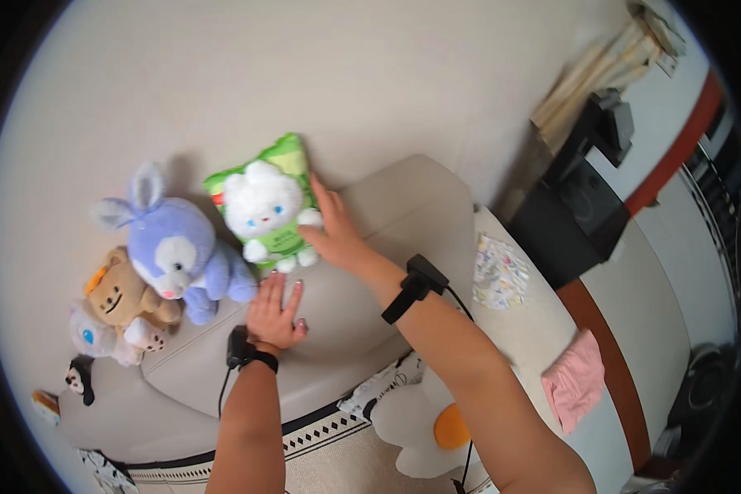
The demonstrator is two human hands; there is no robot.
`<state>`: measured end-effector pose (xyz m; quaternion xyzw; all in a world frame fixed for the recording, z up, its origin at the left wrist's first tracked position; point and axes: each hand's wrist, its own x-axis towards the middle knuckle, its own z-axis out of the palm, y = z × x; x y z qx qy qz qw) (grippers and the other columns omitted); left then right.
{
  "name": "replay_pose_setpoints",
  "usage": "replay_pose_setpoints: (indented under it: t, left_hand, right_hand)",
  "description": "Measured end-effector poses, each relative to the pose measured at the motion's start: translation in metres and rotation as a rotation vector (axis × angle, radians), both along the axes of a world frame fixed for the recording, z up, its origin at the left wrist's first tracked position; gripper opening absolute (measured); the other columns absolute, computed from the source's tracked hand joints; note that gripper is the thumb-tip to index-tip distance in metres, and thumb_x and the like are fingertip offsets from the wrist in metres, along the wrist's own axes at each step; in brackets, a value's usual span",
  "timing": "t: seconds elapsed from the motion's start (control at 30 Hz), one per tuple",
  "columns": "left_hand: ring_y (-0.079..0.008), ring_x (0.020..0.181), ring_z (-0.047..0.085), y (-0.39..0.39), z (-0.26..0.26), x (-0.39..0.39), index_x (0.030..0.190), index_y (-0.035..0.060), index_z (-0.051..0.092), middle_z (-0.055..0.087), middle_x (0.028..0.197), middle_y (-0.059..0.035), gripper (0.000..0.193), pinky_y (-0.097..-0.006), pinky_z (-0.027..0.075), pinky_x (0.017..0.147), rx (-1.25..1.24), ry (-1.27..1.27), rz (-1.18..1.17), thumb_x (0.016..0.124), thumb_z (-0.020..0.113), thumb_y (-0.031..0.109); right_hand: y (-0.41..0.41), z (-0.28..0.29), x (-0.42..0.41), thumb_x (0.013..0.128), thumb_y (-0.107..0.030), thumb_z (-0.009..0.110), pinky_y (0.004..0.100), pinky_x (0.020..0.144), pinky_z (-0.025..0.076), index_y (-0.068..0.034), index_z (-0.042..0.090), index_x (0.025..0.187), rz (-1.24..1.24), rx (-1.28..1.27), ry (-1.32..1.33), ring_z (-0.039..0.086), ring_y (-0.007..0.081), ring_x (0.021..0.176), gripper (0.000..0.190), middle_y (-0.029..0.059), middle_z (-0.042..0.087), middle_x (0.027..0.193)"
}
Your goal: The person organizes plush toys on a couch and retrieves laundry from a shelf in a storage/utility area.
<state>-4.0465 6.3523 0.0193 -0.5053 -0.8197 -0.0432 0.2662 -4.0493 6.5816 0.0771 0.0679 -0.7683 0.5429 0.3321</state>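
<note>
A green cushion with a white plush figure (263, 200) on its front stands against the pale surface behind the sofa seat. My right hand (338, 233) touches its right side, thumb in front near the figure's paw and fingers along the edge. Just below the cushion, my left hand (278, 313) lies with spread fingers on the grey sofa seat (352, 296), holding nothing. A purple plush rabbit (179, 247) sits left of the cushion. Beside it lean a tan plush toy (120, 293) and a white plush with a blue eye (99, 330). Both my wrists wear black strapped devices with cables.
A small panda plush (81, 380) lies at the far left. On the right are patterned folded cloth (500, 272), pink cloth (574, 380) and a black box-shaped object (571, 210). A white flower-shaped item with an orange centre (451, 426) lies on the floor below.
</note>
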Motion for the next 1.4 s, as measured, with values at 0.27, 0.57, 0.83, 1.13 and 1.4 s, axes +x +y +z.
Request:
replay_pose_setpoints:
  t: [0.27, 0.57, 0.83, 1.13, 1.4]
  left_hand:
    - [-0.0402, 0.122, 0.042, 0.005, 0.006, 0.000, 0.133, 0.0123, 0.046, 0.042, 0.135, -0.0218, 0.065, -0.0523, 0.037, 0.098, 0.013, 0.111, -0.007, 0.072, 0.047, 0.035]
    - [-0.0417, 0.121, 0.043, 0.008, 0.003, 0.001, 0.131, 0.0088, 0.045, 0.041, 0.135, -0.0230, 0.060, -0.0541, 0.036, 0.098, -0.015, 0.172, 0.031, 0.077, 0.039, 0.034]
    - [-0.0427, 0.121, 0.042, 0.019, -0.008, 0.006, 0.133, 0.0066, 0.043, 0.039, 0.136, -0.0231, 0.060, -0.0543, 0.035, 0.098, -0.015, 0.220, 0.015, 0.081, 0.035, 0.035]
    - [-0.0430, 0.122, 0.040, 0.008, 0.016, 0.017, 0.136, 0.0026, 0.038, 0.037, 0.137, -0.0243, 0.064, -0.0518, 0.032, 0.101, -0.090, 0.307, 0.031, 0.080, 0.040, 0.033]
    - [-0.0413, 0.129, 0.033, 0.051, 0.024, 0.187, 0.135, 0.0016, 0.038, 0.035, 0.139, -0.0248, 0.071, -0.0452, 0.030, 0.107, 0.062, -0.282, 0.325, 0.070, 0.063, 0.013]
  right_hand:
    - [0.091, -0.080, 0.162, 0.082, -0.010, 0.055, 0.0415, 0.093, 0.037, -0.003, 0.053, 0.108, -0.843, 0.030, 0.057, 0.047, 0.0332, 0.106, 0.026, 0.0165, 0.051, 0.109]
    - [0.206, -0.265, 0.282, 0.064, -0.013, 0.076, 0.0444, 0.109, 0.026, -0.015, 0.035, 0.139, -0.760, 0.620, -0.835, 0.033, 0.0355, 0.130, 0.086, 0.0192, 0.039, 0.138]
    - [0.258, -0.318, 0.260, 0.080, -0.031, 0.065, 0.0416, 0.105, 0.033, -0.023, 0.037, 0.140, -0.927, 0.883, -1.176, 0.037, 0.0323, 0.130, 0.067, 0.0194, 0.043, 0.135]
    - [0.195, -0.209, 0.417, 0.096, -0.023, 0.050, 0.0298, 0.090, 0.046, -0.001, 0.049, 0.125, -0.261, -1.130, -0.506, 0.058, 0.0160, 0.103, 0.037, 0.0075, 0.060, 0.116]
    - [-0.010, -0.131, 0.685, 0.091, -0.024, 0.051, 0.0379, 0.093, 0.047, 0.000, 0.052, 0.122, -0.205, -1.610, -0.555, 0.060, 0.0238, 0.105, 0.039, 0.0104, 0.061, 0.115]
